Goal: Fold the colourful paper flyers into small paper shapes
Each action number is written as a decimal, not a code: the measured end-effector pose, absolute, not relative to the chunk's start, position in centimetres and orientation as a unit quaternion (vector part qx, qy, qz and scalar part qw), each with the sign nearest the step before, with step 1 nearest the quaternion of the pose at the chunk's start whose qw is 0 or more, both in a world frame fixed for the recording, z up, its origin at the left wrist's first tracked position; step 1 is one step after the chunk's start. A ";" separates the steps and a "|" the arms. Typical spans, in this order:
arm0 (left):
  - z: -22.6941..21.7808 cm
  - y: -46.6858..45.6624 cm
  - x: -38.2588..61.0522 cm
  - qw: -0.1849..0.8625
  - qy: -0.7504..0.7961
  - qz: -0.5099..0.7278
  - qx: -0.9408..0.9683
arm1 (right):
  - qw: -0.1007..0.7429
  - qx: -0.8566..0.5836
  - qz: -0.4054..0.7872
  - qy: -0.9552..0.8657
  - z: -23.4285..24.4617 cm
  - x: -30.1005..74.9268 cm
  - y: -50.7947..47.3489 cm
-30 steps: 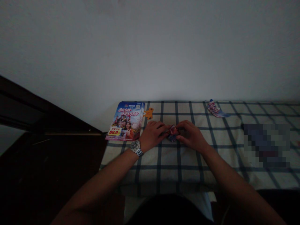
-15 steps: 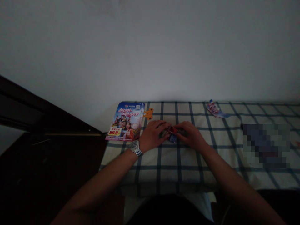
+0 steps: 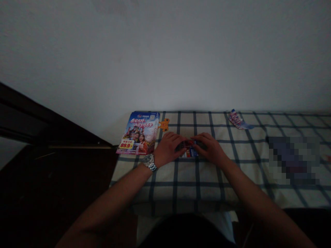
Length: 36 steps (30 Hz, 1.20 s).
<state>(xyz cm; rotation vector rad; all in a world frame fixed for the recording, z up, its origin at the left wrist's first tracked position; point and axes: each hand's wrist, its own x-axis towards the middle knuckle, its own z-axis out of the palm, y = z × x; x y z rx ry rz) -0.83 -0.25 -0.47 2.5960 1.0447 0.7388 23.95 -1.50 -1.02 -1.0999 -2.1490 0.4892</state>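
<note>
A small folded piece of printed paper [image 3: 189,151], red, blue and white, lies on the checked cloth [image 3: 186,175] between my two hands. My left hand [image 3: 168,148], with a metal watch [image 3: 150,162] on its wrist, presses on the paper's left side with bent fingers. My right hand [image 3: 210,148] presses on its right side, fingers laid over it. Most of the paper is hidden under my fingers.
A stack of colourful flyers [image 3: 138,132] lies at the cloth's back left corner, a small orange cut-out [image 3: 163,124] beside it. Another folded paper piece [image 3: 236,120] lies at the back right near the wall. Dark furniture [image 3: 51,137] fills the left.
The paper was lifted slightly between my fingertips; it now lies flatter on the cloth, spread wider, with both hands lowered and pressing on it.
</note>
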 end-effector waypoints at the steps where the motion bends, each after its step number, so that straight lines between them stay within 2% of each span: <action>1: -0.5 -0.2 -0.8 0.118 0.364 0.252 0.889 | 0.337 -0.429 0.190 -0.816 -1.0 23.9 -1.5; 17: -0.5 -0.6 -0.3 0.099 0.438 0.246 0.859 | 0.346 -0.453 0.208 -0.795 -0.6 23.0 -2.1; 36: -0.5 -0.8 0.0 0.122 0.430 0.273 0.852 | 0.337 -0.444 0.206 -0.804 -1.5 22.6 -1.8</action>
